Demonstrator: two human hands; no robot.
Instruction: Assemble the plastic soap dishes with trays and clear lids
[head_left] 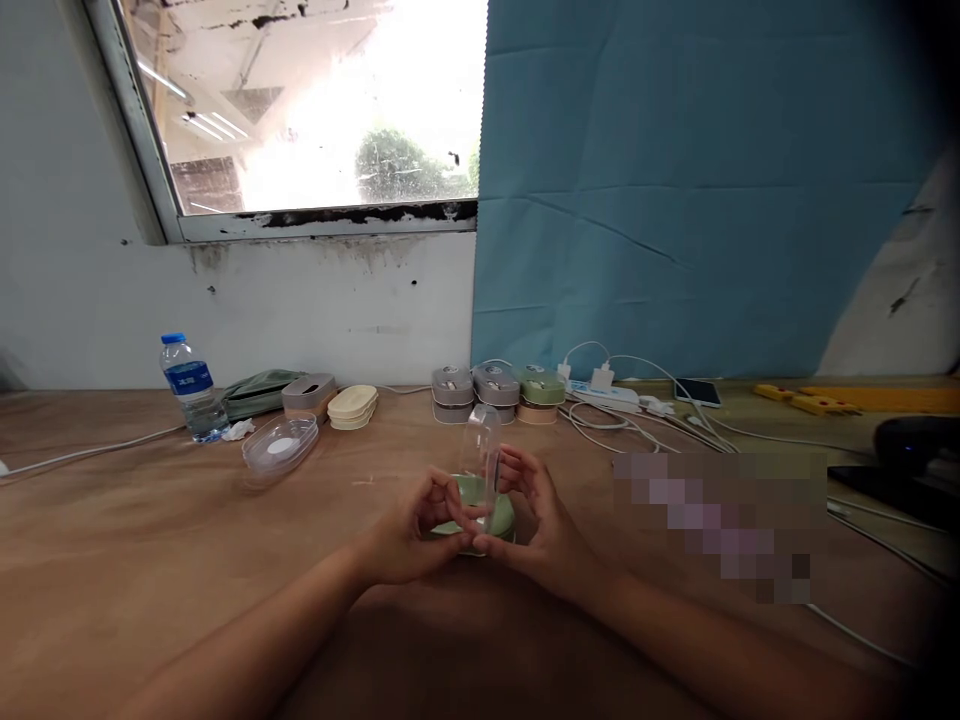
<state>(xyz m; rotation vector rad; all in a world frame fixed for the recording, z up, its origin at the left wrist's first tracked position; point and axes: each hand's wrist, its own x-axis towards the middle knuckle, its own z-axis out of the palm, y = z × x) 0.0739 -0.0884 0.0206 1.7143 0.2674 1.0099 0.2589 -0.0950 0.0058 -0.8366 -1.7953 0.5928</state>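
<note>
Between my hands a clear oval plastic lid [477,448] stands on edge, upright over a green oval box [504,520]. My left hand [424,525] grips the lid low on its left side, thumb and fingertips close together. On the other side, my right hand [540,515] has its thumb at the lid's lower edge and its curled fingers at the lid's side. The green box rests on the table just behind and below my fingers, which hide part of it.
On the brown table [187,560], a water bottle [191,390], a clear oval tray [281,445] and stacked cream lids [352,405] stand left. Two grey boxes [453,394] and a green-topped box [541,392] line the wall. Cables, a power strip [607,393] and a phone [697,392] lie right.
</note>
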